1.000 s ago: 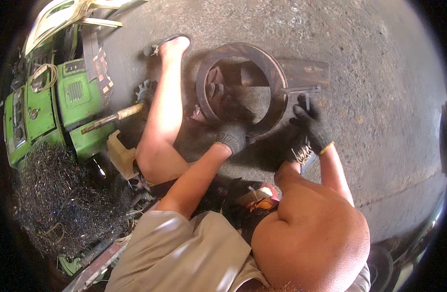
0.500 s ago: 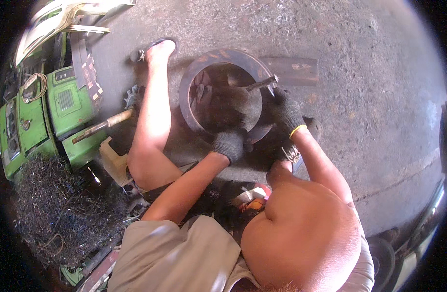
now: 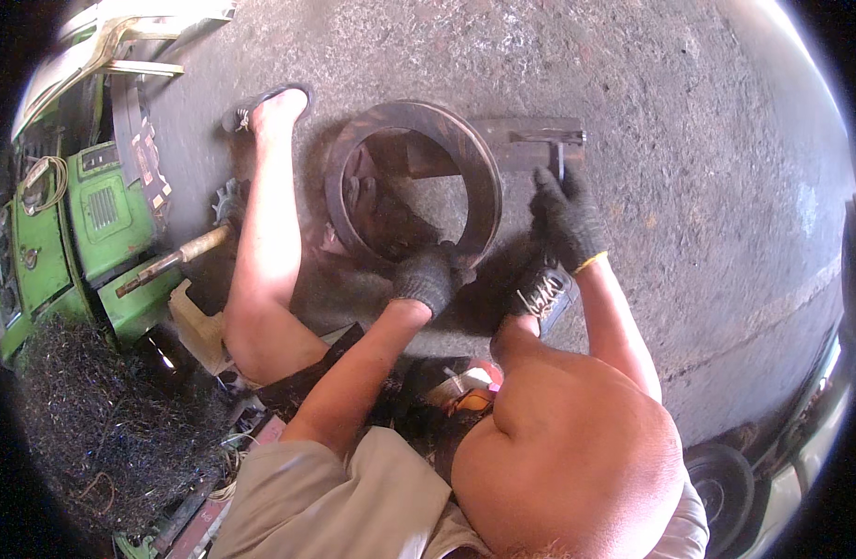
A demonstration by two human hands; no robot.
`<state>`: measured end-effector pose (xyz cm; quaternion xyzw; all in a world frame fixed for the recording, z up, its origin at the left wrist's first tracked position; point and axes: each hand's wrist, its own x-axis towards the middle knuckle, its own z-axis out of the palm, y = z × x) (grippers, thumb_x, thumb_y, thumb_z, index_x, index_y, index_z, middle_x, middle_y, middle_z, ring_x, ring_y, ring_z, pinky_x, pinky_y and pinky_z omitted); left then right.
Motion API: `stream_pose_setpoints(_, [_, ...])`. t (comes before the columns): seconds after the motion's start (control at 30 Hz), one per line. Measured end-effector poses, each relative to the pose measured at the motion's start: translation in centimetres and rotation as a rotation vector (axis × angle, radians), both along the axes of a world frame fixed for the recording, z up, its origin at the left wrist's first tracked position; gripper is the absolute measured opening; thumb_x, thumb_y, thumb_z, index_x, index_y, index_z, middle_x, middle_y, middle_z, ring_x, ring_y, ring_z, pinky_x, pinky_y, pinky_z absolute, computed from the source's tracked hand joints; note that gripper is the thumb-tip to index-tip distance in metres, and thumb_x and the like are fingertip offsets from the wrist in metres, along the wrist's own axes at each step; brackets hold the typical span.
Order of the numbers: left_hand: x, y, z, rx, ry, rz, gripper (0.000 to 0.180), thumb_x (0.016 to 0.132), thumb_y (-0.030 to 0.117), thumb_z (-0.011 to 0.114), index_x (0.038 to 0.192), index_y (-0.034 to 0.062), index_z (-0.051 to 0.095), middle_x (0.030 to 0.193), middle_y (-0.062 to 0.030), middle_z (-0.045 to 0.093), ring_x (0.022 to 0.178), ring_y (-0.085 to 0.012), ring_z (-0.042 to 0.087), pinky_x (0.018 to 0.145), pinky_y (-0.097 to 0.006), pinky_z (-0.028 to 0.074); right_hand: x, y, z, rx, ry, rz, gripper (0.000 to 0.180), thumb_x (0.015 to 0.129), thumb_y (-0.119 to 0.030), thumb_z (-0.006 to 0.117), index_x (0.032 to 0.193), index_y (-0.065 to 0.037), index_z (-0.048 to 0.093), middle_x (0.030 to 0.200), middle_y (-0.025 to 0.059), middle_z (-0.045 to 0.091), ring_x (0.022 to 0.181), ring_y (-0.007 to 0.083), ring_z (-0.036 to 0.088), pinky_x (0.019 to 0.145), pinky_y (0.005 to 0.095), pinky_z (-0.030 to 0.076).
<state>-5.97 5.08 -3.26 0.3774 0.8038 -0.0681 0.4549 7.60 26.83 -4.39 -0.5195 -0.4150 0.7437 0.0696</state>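
A wide, rusty dark metal ring (image 3: 488, 191) stands tilted on the concrete floor in front of me. My left hand (image 3: 428, 279), in a black glove, grips the ring's near rim. My right hand (image 3: 563, 219), also gloved, is just right of the ring and closed around a short dark tool (image 3: 559, 160) that points away from me. A flat dark metal plate (image 3: 521, 140) lies behind the ring, close to the tool's tip. My bare left leg stretches along the ring's left side to a sandal (image 3: 265, 98).
A green machine (image 3: 92, 224) with a protruding shaft (image 3: 171, 258) stands at the left, and a heap of tangled wire (image 3: 83, 429) lies below it. My right knee (image 3: 577, 447) fills the lower middle. A tyre (image 3: 726, 484) sits at the lower right.
My right hand put the tool into the ring's opening half a second ago and has drawn it back out to the right. My left hand has stayed on the rim.
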Motion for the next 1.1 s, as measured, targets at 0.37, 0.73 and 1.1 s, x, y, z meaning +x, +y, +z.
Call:
stream_pose_setpoints(0.37, [-7.7,10.2,3.5,0.139,0.6,-0.169,0.113,0.086,0.055,0.079,0.167,-0.0037,0.027,0.17,-0.0308,0.031,0.16,-0.0488,0.025,0.132,-0.06,0.017,-1.0,-0.8,0.2,0.559,0.023,0.161,0.056,0.103,-0.028,0.073,0.151,-0.008,0.053,0.128,0.0194,0.071,0.104,0.0371,0.073,0.086,0.0463,0.059])
stream_pose_setpoints(0.73, [-8.9,14.1,0.7,0.019,0.589,-0.324,0.08,0.09,0.04,0.077,0.154,-0.0025,0.053,0.165,-0.0364,0.037,0.155,-0.0519,0.034,0.126,-0.063,0.031,-5.2,1.1,-1.4,1.083,0.039,0.357,0.04,0.103,-0.032,0.067,0.136,-0.01,0.063,0.121,0.0266,0.073,0.11,0.049,0.07,0.086,0.056,0.057])
stream_pose_setpoints(1.1, [-9.9,13.8,-0.9,0.046,0.44,-0.288,0.065,0.095,0.032,0.071,0.151,0.0011,0.058,0.167,-0.0332,0.038,0.156,-0.0499,0.035,0.127,-0.057,0.033,-5.6,-0.1,-1.1,0.949,-0.046,0.353,0.043,0.103,-0.034,0.064,0.14,-0.012,0.061,0.124,0.0265,0.072,0.113,0.0491,0.069,0.091,0.057,0.056])
